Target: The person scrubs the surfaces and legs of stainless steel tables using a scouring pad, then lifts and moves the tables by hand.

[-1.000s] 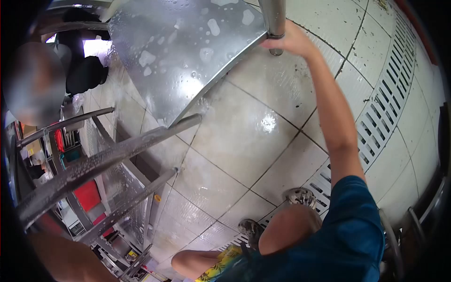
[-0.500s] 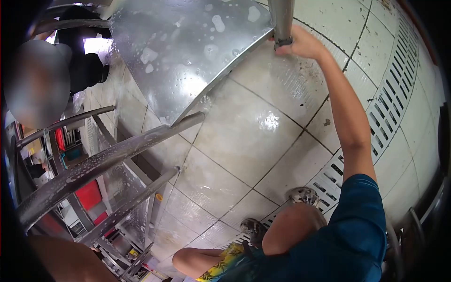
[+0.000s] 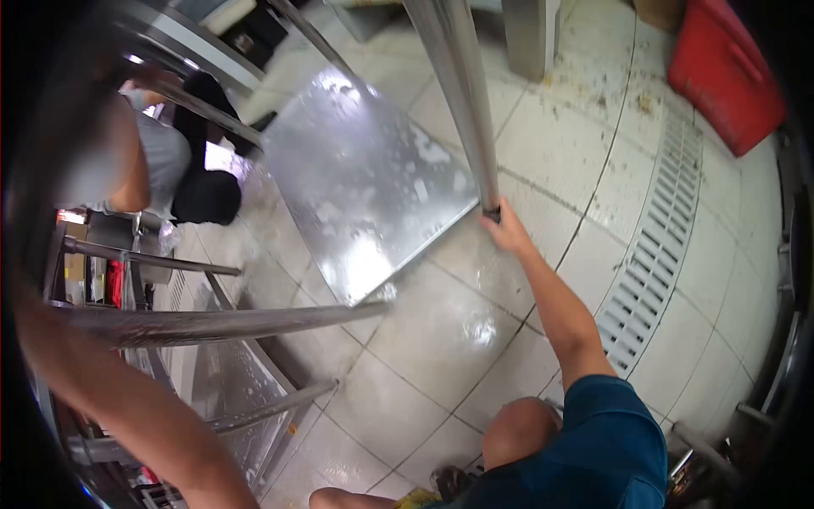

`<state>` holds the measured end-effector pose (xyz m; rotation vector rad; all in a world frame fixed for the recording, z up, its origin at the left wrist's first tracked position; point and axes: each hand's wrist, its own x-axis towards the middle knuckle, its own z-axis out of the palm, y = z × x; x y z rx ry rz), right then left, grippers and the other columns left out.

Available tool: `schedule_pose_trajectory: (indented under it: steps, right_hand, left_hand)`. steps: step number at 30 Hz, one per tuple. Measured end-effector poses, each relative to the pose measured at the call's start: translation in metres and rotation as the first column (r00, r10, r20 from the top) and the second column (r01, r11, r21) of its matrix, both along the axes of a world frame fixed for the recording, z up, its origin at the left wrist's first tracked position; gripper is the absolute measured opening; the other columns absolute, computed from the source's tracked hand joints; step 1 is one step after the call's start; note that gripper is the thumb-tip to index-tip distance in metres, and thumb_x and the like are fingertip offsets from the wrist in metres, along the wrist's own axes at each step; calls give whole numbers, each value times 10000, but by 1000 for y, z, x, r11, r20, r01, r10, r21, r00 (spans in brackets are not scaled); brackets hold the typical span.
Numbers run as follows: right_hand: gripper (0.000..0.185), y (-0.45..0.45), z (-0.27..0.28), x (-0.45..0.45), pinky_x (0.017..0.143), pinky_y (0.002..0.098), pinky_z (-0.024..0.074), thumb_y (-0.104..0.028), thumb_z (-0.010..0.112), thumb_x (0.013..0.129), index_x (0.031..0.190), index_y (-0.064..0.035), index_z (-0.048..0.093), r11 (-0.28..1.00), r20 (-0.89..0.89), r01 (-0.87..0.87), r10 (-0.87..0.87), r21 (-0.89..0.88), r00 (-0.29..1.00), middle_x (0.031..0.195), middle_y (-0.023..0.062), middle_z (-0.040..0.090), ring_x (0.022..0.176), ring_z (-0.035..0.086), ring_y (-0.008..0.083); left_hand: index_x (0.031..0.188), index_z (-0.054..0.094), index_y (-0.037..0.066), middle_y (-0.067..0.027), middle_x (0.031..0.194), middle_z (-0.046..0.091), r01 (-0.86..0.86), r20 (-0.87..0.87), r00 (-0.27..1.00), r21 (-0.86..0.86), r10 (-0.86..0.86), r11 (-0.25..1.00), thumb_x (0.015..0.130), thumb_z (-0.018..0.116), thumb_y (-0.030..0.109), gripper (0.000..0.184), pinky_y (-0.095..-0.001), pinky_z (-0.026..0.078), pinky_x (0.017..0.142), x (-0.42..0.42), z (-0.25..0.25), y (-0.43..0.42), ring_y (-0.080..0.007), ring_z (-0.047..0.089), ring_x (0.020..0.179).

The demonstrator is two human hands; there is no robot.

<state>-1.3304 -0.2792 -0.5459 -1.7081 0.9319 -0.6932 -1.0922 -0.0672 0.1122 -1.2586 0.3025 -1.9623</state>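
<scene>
Right hand (image 3: pixel 504 227) grips metal leg (image 3: pixel 468 106) beside panel edge (image 3: pixel 416 258).

left hand: unseen | co-worker (image 3: pixel 157 157): blurred | right fingers (image 3: pixel 504 233): partly hidden behind metal leg (image 3: pixel 464 93)

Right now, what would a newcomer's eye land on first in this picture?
Probably the shiny metal panel just above the middle, wet and blotched with what looks like suds. Next, the right hand around the lower end of the upright metal leg beside the panel's right corner. Then the bright red container at the upper right, near the slotted floor drain.
</scene>
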Motion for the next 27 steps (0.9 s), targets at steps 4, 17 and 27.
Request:
schedule_pose_trajectory:
  steps: [4, 17, 27]
  right_hand:
    - [624, 7, 126, 5, 879, 339, 466, -227, 661, 878, 1377, 3, 366, 995, 339, 98, -92, 0, 936, 1101, 126, 616, 988, 603, 209]
    - [504, 14, 304, 11, 797, 319, 470, -413, 562, 948, 1207, 19, 560, 972, 361, 218, -171, -91, 917, 945, 98, 663, 858, 587, 154]
    - [377, 107, 401, -93, 657, 321, 567, -196, 749, 816, 1094, -34, 553, 676, 139, 223, -437, 702, 889, 943, 67, 619, 861, 640, 167]
  left_hand:
    - [1237, 617, 66, -103, 1088, 659, 476, -456, 526, -541, -718, 693, 983, 480, 315, 381, -309, 476, 822, -29, -32, -14, -198, 626, 954]
    - [607, 553, 128, -89, 616, 596, 657, -456, 188, -600, -870, 457, 897, 571, 474, 452, -419, 416, 551, -71, -36, -8, -305, 587, 582]
    - [690, 492, 97, -75, 715, 512, 500, -821, -194, -554, -537, 665, 853, 638, 293, 294, -416, 365, 612, -93, 6, 14, -276, 522, 676]
